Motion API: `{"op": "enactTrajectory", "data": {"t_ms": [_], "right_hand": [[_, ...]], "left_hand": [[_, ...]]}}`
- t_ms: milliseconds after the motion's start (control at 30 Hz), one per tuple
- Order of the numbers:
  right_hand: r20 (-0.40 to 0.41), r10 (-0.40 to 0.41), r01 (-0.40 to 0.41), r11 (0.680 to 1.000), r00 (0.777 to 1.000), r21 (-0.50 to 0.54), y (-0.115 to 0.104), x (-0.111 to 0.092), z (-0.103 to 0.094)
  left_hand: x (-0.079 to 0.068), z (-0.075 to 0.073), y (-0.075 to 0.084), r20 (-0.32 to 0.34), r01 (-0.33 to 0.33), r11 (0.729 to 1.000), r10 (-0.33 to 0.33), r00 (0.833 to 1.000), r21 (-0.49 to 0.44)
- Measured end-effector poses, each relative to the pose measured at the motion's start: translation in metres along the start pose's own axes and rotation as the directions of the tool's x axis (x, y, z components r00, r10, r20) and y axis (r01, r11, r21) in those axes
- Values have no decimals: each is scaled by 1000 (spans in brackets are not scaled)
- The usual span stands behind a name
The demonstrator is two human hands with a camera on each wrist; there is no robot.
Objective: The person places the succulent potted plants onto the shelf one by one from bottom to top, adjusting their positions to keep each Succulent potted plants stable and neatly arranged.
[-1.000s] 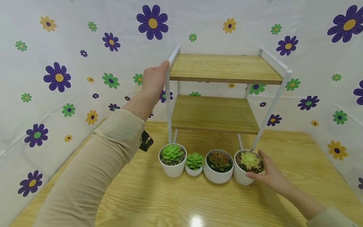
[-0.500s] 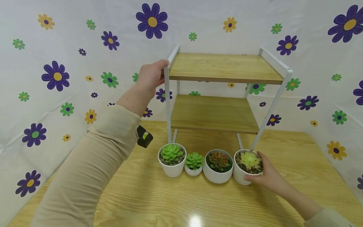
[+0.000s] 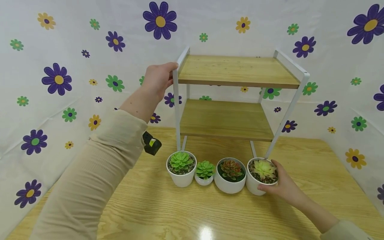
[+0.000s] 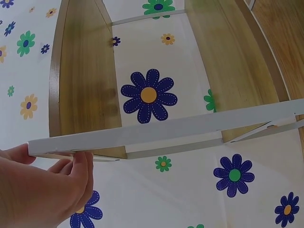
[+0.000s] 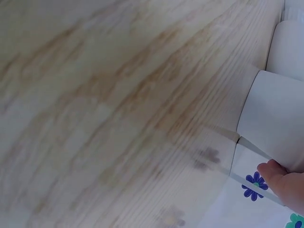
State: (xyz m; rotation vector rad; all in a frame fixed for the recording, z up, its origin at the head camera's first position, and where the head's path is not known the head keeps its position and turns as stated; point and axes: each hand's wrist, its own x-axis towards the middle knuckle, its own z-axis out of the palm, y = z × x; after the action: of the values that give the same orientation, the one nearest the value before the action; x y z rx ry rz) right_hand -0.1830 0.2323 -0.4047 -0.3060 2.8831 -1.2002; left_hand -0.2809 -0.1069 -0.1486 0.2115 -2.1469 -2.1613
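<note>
A two-tier shelf rack [image 3: 240,70], with wooden boards in a white frame, stands on the table. My left hand [image 3: 159,80] grips the top left corner of that frame; in the left wrist view its thumb and curled fingers [image 4: 81,175] are on either side of the white bar [image 4: 166,127]. Down at the right, my right hand [image 3: 286,186] holds a white pot [image 3: 253,186] with a pale yellow-green succulent [image 3: 264,169], thumb in front and fingers at its far right side. The right wrist view catches the pot's smooth wall [image 5: 278,114] beside the fingertips.
Left of the held pot, a row runs along the rack's front: a bowl-shaped pot [image 3: 229,186] with a reddish succulent, a small pot [image 3: 204,181] with a green one, and a taller pot [image 3: 182,180]. Flower-printed cloth [image 3: 219,20] surrounds the wooden table [image 3: 156,206].
My left hand has shifted slightly left at the frame corner, its curled fingers now showing below the thumb side. The right hand stays on the pot, and the pots keep their places.
</note>
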Motion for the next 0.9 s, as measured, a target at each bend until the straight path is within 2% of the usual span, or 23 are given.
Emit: {"op": "enactTrajectory", "data": {"t_ms": [233, 367, 667, 900], "right_hand": [[-24, 28, -28, 1000, 999, 12, 1, -1, -1], [-54, 9, -8, 1000, 998, 20, 2, -1, 0], [-59, -8, 13, 997, 998, 81, 2, 2, 3], [-62, 9, -4, 997, 998, 82, 4, -3, -1]], "left_hand": [[1, 1, -1, -29, -6, 1000, 7, 1000, 30], [1, 1, -2, -33, -10, 999, 11, 999, 46], [-2, -2, -2, -39, -8, 995, 12, 999, 101], [-3, 0, -2, -40, -9, 992, 14, 999, 124]]}}
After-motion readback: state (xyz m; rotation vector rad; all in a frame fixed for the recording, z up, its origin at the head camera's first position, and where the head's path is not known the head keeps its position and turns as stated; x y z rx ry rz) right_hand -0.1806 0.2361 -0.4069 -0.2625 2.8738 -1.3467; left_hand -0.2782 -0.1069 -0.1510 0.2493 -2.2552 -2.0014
